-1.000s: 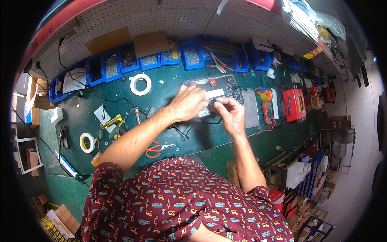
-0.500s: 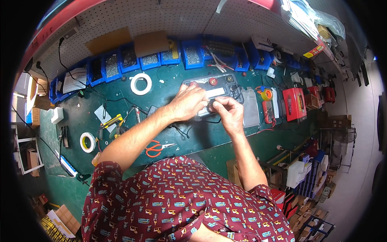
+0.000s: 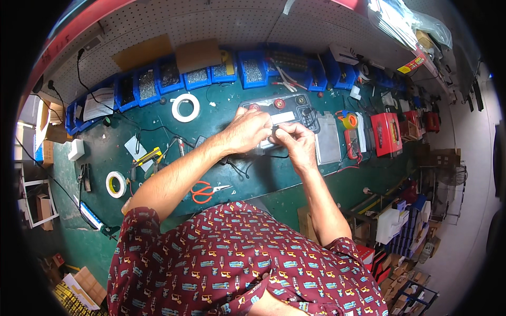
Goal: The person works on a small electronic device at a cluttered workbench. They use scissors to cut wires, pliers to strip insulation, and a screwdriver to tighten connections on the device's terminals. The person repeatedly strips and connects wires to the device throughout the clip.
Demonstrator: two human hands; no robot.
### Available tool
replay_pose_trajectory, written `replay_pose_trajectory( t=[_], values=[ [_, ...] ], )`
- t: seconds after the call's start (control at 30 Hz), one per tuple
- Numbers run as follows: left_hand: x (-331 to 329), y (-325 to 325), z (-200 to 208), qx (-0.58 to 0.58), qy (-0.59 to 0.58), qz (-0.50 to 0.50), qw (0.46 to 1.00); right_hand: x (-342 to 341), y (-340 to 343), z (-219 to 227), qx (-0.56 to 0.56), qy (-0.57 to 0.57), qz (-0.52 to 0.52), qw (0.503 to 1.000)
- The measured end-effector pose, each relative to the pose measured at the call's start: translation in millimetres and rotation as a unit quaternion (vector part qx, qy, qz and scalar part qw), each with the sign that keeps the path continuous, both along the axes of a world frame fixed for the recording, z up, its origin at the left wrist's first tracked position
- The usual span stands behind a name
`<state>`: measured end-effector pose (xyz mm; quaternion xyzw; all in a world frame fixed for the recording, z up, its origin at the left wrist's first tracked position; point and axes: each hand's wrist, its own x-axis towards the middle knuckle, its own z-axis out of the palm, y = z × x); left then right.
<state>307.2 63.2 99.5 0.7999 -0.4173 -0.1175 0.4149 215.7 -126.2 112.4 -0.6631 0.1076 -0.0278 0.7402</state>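
On the bench lies a dark grey panel-like device (image 3: 310, 122) with round red knobs or terminals (image 3: 279, 104) along its far side and a white strip (image 3: 283, 118) across its middle. Over its near left part, my left hand (image 3: 249, 130) is bent with its fingers curled together. My right hand (image 3: 299, 146) comes in from the right, thumb and forefinger pinched close to the left fingertips. Whatever lies between the fingertips is too small and covered to make out. Dark cables (image 3: 238, 169) run out near the device's front edge.
Blue bins (image 3: 196, 77) of small parts line the back. White tape roll (image 3: 185, 108), orange-handled scissors (image 3: 202, 192) and a yellow-handled tool (image 3: 152, 156) lie left of the device. To its right are a grey flat plate (image 3: 329, 142), a red multimeter (image 3: 352, 144) and a red box (image 3: 386, 134).
My right hand has shifted slightly left, and its fingertips have come closer to those of my left hand. The device stays where it was.
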Motion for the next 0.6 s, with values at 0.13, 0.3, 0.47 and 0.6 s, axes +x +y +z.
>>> replay_pose_trajectory(
  t=[0.13, 0.3, 0.47, 0.6],
  values=[
    [1, -2, 0, 0.005, 0.021, 0.009, 1.000, 2, -5, -2, 0.005, 0.005, 0.007, 1.000],
    [1, 3, 3, -0.010, -0.020, 0.000, 1.000, 0, -7, -4, -0.009, 0.015, -0.007, 1.000],
    [9, 2, 5, -0.033, 0.018, -0.005, 0.999, 0, -5, -2, 0.001, 0.013, -0.017, 1.000],
    [8, 2, 5, -0.033, 0.004, -0.011, 0.999, -1, -6, -2, -0.005, 0.014, -0.023, 1.000]
  ],
)
